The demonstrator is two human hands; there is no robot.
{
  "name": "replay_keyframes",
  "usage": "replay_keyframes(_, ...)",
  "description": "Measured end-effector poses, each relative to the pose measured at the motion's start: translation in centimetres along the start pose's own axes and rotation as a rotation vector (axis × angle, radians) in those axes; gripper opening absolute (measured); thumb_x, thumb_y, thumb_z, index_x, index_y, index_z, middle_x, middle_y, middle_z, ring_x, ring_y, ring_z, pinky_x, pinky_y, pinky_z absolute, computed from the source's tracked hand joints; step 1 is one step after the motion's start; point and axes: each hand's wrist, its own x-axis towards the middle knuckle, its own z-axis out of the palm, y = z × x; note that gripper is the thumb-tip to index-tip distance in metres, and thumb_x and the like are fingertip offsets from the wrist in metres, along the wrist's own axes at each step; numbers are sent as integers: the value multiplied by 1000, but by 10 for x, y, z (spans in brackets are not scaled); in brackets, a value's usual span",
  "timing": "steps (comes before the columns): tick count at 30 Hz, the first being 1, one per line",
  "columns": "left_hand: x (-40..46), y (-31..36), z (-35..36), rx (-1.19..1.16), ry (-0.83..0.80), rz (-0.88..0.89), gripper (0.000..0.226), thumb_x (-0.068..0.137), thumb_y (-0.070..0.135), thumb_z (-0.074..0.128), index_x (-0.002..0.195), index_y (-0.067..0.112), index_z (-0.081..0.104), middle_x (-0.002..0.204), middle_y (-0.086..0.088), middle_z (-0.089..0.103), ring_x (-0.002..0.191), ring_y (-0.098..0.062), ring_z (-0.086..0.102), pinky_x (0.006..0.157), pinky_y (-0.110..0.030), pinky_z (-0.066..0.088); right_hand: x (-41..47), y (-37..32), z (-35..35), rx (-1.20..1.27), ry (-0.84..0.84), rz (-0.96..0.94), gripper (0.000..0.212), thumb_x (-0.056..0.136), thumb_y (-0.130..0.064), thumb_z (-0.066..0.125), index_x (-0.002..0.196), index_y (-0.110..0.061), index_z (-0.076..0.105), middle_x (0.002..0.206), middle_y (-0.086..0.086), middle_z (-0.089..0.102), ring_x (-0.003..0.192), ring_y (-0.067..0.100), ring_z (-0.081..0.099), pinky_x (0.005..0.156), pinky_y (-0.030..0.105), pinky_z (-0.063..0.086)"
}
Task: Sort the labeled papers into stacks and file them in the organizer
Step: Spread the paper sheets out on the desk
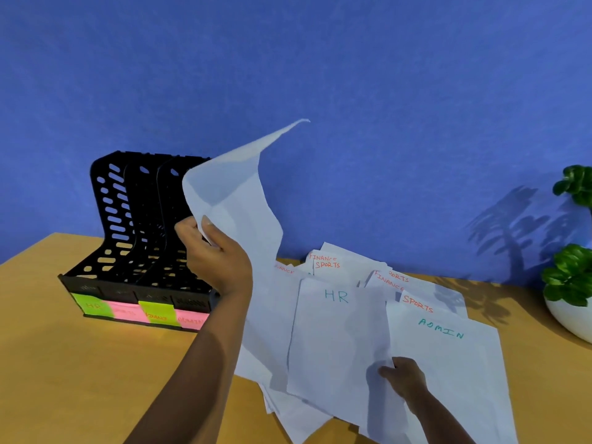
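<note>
The lifted sheet (234, 200) shows only its blank back, so its label cannot be read. It also covers the right part of the black organizer (137, 238), and the left hand (214, 251) and forearm hide the organizer's front right corner. On the front of the organizer there are four sticky notes (141, 312), green, pink, green and pink; the first reads "HR", the last seems to read "ADMIN", and the two in the middle are too faint to read. The sheets in the paper pile (352, 331) overlap each other, so several labels are cut: "FINANCE" appears only in part at the back, and one "SPORTS" shows only its last letters. The lower edge of the pile runs out of the picture. The plant (573, 274) in a white pot (567, 318) is cut by the right border.

The left hand is raised in front of the organizer and pinches the lifted sheet near its left edge, with the thumb on the near side and the fingers curled behind the paper. The sheet bends upward, and its top corner points to the blue wall (352, 75).

The right hand (405, 376) lies low on the pile, and its fingers are bent at the left edge of the ADMIN sheet (448, 363). Whether it really pinches this edge or only presses on it, I cannot tell. The HR sheet (333, 334) lies just to the left of it.

The pile lies on the wooden table (80, 363), to the right of the organizer. The compartments that are visible in the organizer hold no paper.
</note>
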Motion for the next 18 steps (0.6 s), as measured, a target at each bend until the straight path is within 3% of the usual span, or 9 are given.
replay_keyframes(4, -2, 6, 8, -27, -22, -9, 23, 95, 11, 42, 94, -10, 50, 73, -7, 55, 57, -16, 48, 48, -4, 32, -1, -2, 0, 17, 3, 15, 20, 83, -12, 60, 98, -2, 70, 102, 17, 70, 91, 30, 62, 71, 25, 41)
replay_keyframes(7, -11, 1, 12, 40, -127, -68, 15, 95, 10, 44, 91, -3, 51, 63, 2, 48, 49, -11, 38, 45, -2, 33, -1, -2, 0, 24, -11, 12, 22, 84, -15, 61, 101, -4, 70, 105, 15, 69, 96, 30, 62, 78, 30, 45)
replay_keyframes(10, -26, -18, 8, 165, -319, -152, 11, 95, 9, 45, 85, 12, 43, 59, 3, 43, 50, -5, 36, 46, -17, 32, -4, -4, -4, 35, -19, -7, 16, 87, -24, 61, 84, -11, 71, 92, 11, 69, 84, 26, 58, 74, 29, 44)
replay_keyframes(12, -36, -41, 4, 319, -511, -312, 9, 95, 10, 46, 86, 8, 47, 76, -14, 56, 62, -22, 48, 55, -23, 26, -4, -5, -8, 67, -3, -17, 30, 88, -26, 60, 60, -18, 60, 72, 4, 61, 78, 26, 55, 68, 25, 38)
replay_keyframes(13, -42, -53, 1, 415, -650, -402, 12, 94, 11, 46, 91, 4, 54, 90, -21, 62, 77, -28, 55, 63, -29, 33, -5, -6, -10, 87, 3, -16, 34, 89, -25, 59, 55, -19, 56, 70, 4, 59, 77, 26, 55, 66, 25, 37)
replay_keyframes(16, -68, -87, -11, 740, -1150, -492, 31, 96, 17, 43, 117, -3, 55, 125, -24, 56, 117, -34, 52, 89, -33, 41, -16, -14, -20, 203, -48, -33, 25, 89, -18, 59, 64, -12, 63, 79, 11, 65, 83, 31, 61, 72, 32, 46)
replay_keyframes(18, -89, -99, -23, 861, -1272, -551, 35, 95, 18, 43, 122, -1, 52, 132, -21, 52, 124, -33, 48, 95, -31, 40, -23, -17, -26, 319, -104, -86, 23, 89, -6, 56, 67, -10, 64, 76, 10, 66, 81, 32, 62, 68, 28, 50)
